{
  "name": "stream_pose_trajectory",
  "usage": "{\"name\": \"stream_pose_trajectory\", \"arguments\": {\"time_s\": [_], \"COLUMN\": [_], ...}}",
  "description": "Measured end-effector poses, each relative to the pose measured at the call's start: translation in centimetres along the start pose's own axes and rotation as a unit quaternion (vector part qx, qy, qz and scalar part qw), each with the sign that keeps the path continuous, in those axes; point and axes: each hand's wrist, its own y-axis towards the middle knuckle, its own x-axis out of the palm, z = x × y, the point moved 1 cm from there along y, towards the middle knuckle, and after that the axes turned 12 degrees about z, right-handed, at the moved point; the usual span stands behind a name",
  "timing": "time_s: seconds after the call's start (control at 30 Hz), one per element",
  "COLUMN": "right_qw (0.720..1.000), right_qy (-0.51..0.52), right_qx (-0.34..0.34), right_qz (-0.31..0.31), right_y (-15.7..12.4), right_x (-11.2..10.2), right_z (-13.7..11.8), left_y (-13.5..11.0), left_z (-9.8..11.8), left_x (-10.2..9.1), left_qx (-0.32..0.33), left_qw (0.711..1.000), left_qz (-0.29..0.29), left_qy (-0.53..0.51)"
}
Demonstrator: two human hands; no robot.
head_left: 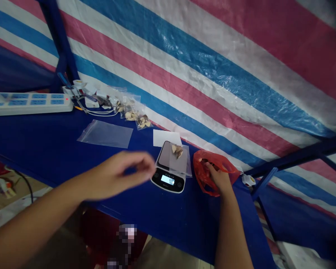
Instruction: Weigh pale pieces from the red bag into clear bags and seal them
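Note:
A kitchen scale (164, 155) with a lit display lies on the blue table. On its plate is a clear plastic bag (182, 164) with brown-and-cream pieces (177, 151), like dried mushroom, on or in it. My left hand (126, 170) hovers just left of the scale, its fingers curved and slightly blurred, with nothing visible in them. To the right of the scale stands an open red plastic bag (201, 175) with dark pieces inside. My right hand (220, 179) reaches into this bag, and its fingertips are hidden among the contents.
A flat zip bag (108, 133) lies left of the scale. Behind it are several filled zip bags (131, 114) beside cables and a white power strip (30, 104). White paper (165, 138) sits behind the scale. A striped tarpaulin (184, 74) and blue frame bars (285, 153) bound the table.

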Motion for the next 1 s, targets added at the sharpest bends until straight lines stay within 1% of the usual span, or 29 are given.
{"name": "stream_pose_trajectory", "arguments": {"time_s": [0.03,0.07,0.1,0.13,0.17,0.2,0.23,0.27,0.3,0.33,0.4,0.47,0.6,0.73,0.87,1.0], "right_qw": [0.998,0.993,0.986,0.979,0.973,0.97,0.968,0.966,0.963,0.958,0.948,0.941,0.943,0.946,0.947,0.946], "right_qy": [0.02,0.045,0.073,0.101,0.126,0.147,0.165,0.179,0.191,0.2,0.203,0.194,0.197,0.205,0.21,0.164], "right_qx": [0.038,0.074,0.104,0.125,0.137,0.143,0.147,0.148,0.148,0.148,0.147,0.144,0.131,0.11,0.12,0.152], "right_qz": [-0.039,-0.078,-0.11,-0.129,-0.134,-0.129,-0.119,-0.114,-0.12,-0.14,-0.197,-0.237,-0.234,-0.224,-0.211,-0.234], "right_y": [-0.3,-0.6,-0.8,-1.0,-1.1,-1.2,-1.2,-1.3,-1.3,-1.4,-1.7,-2.0,-2.3,-2.4,-2.5,-2.7], "right_x": [-0.2,-0.4,-0.7,-0.9,-1.2,-1.4,-1.7,-1.9,-1.9,-1.9,-1.6,-1.1,0.0,0.8,1.4,1.4], "right_z": [-0.3,-0.6,-0.8,-0.9,-1.1,-1.2,-1.4,-1.5,-1.7,-1.9,-2.4,-2.7,-2.9,-2.8,-2.8,-2.8], "left_y": [3.6,6.7,9.1,10.8,11.8,12.1,12.0,11.6,11.1,10.6,9.9,9.6,9.8,9.6,9.5,9.5], "left_z": [-0.7,-1.8,-3.1,-4.5,-6.1,-7.5,-8.8,-9.8,-10.5,-10.8,-10.4,-9.3,-7.1,-6.8,-6.9,-6.8], "left_x": [1.0,2.2,3.5,4.8,6.0,6.9,7.6,8.0,8.2,8.2,8.1,8.0,8.6,8.9,8.9,8.8], "left_qx": [-0.005,0.004,0.024,0.05,0.082,0.093,0.095,0.097,0.095,0.097,0.112,0.139,0.204,0.215,0.219,0.216], "left_qw": [0.998,0.995,0.99,0.987,0.983,0.978,0.973,0.97,0.968,0.967,0.969,0.97,0.972,0.971,0.966,0.965], "left_qz": [0.049,0.095,0.13,0.147,0.164,0.184,0.208,0.217,0.222,0.221,0.21,0.189,0.112,0.063,0.043,0.042], "left_qy": [-0.031,-0.042,-0.038,-0.026,-0.01,0.013,0.037,0.056,0.069,0.075,0.07,0.059,0.04,0.085,0.129,0.145]}}
